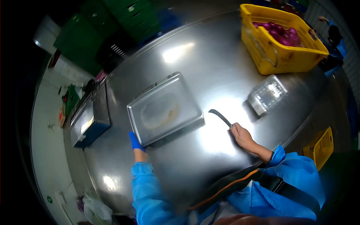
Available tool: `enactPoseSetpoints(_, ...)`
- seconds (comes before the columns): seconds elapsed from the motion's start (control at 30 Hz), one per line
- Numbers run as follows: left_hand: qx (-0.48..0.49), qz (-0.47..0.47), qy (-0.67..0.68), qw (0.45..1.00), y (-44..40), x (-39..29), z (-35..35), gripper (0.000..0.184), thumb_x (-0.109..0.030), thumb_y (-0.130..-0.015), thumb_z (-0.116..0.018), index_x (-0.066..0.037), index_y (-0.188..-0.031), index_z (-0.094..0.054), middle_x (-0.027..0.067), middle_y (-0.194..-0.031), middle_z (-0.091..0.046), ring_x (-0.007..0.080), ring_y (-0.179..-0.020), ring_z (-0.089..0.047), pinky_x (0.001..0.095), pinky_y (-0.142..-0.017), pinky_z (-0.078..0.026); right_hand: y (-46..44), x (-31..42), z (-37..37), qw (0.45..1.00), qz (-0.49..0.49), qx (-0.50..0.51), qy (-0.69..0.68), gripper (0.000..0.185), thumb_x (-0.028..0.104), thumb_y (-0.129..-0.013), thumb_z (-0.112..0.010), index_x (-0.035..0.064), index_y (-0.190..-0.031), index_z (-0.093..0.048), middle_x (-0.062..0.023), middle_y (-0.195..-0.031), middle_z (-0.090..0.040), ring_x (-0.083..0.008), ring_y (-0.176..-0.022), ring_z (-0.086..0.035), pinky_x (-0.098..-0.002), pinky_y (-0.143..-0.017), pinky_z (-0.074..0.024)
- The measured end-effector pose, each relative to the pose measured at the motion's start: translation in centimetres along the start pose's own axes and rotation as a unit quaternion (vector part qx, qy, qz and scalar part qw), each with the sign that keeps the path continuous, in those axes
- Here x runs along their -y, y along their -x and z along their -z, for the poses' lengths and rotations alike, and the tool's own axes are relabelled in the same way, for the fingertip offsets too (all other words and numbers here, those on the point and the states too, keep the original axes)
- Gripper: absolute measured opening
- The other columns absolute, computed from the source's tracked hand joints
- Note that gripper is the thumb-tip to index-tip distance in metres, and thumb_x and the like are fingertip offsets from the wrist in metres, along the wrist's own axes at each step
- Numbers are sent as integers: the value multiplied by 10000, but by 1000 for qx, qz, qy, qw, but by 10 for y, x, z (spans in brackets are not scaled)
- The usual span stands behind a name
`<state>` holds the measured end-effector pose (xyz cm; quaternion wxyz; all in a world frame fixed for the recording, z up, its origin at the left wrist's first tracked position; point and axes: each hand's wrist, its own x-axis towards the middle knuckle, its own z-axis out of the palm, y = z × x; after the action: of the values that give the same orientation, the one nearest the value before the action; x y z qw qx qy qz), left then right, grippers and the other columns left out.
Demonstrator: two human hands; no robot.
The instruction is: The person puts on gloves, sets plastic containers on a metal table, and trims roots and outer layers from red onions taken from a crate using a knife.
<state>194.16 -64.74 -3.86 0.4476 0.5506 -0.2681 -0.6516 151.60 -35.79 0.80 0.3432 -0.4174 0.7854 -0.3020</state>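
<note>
A weighing scale with a steel platform (176,108) sits on the metal table, its keypad edge facing away from me. My left hand (135,142), in a blue glove, grips the scale's near left corner; some of its fingers are hidden against the side. In my bare right hand (242,135) is a knife (220,116) with a dark curved blade. Its handle is wrapped by my fingers, and the blade points left toward the scale's right corner without touching it.
Clear plastic boxes (267,95) lie right of the scale. Behind them stands a yellow crate (270,63) of purple onions (283,35). A second device (90,116) is at left, another yellow crate (322,148) below right. A person in blue (333,48) is beyond the table.
</note>
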Motion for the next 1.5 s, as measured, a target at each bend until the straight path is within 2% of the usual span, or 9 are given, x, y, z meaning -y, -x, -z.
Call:
enactPoseSetpoints(0.23,-33,57,-152,986,-7,23,-194,815,-661,-936,-413,-95,-1515,-322,89,-1511,-393,274,-1342,-416,370,-1146,-272,36,-33,78,992,-41,48,-113,294,270,-895,-635,41,-1042,-524,-177,-786,-640,-311,-724,-662,-404,-675,-520)
enactPoseSetpoints(0.33,95,-119,-4,988,-172,82,-130,713,-553,-1007,-345,-87,-1538,-253,101,-1555,-311,276,-1404,-333,372,-1182,-190,43,-58,117,990,74,-34,-116,260,248,-892,-649,34,-980,-528,-145,-802,-618,-258,-753,-621,-377,-681,-488)
enactPoseSetpoints(0.57,145,-434,-138,879,104,-3,-370,546,-165,-1003,-512,-62,-1507,-328,143,-1470,-428,265,-1355,-411,401,-1138,-304,18,-135,261,980,61,-65,-177,229,244,-912,-648,42,-912,-540,-55,-772,-562,-122,-726,-532,-270,-640,-426)
enactPoseSetpoints(0.63,182,-498,-321,785,190,-4,-479,548,-229,-991,-550,-77,-1486,-370,137,-1424,-492,289,-1302,-475,401,-1096,-360,7,-153,298,967,37,-17,-251,195,228,-957,-575,39,-944,-532,-44,-740,-540,-100,-649,-505,-240,-575,-409)
enactPoseSetpoints(0.83,312,-687,-632,179,271,20,-738,684,-79,-751,-735,-143,-1383,-481,156,-1395,-503,374,-1278,-484,490,-1085,-376,-16,-211,349,926,-14,-5,-376,129,133,-1006,-450,22,-986,-511,-30,-699,-498,-92,-566,-463,-232,-511,-399)
enactPoseSetpoints(1.1,384,-457,-802,24,213,86,-849,603,-318,-924,-602,-195,-1469,-375,126,-1517,-375,324,-1342,-444,487,-1088,-395,-15,-260,377,934,-66,-23,-351,112,113,-935,-528,10,-904,-559,-51,-762,-568,-100,-665,-543,-247,-589,-447)
enactPoseSetpoints(1.23,401,-338,-778,345,254,88,-864,418,-287,-947,-542,-112,-1327,-549,195,-1299,-572,356,-1158,-592,445,-982,-484,-16,-277,387,929,-49,-27,-365,83,95,-915,-557,15,-901,-577,-33,-757,-558,-86,-660,-526,-237,-582,-438)
enactPoseSetpoints(1.37,458,-417,-736,273,241,69,-851,447,-389,-936,-575,-81,-1260,-590,210,-1189,-619,385,-1069,-620,418,-933,-507,-18,-285,390,928,-27,-55,-367,65,69,-906,-549,15,-922,-580,-22,-758,-548,-78,-638,-511,-231,-562,-429)
enactPoseSetpoints(1.5,396,-374,-519,659,231,42,-818,582,-468,-888,-630,-92,-1320,-526,165,-1208,-623,332,-1122,-610,410,-969,-505,-23,-283,405,909,-3,-53,-413,89,45,-903,-521,14,-975,-564,-15,-775,-548,-76,-652,-509,-227,-564,-425)
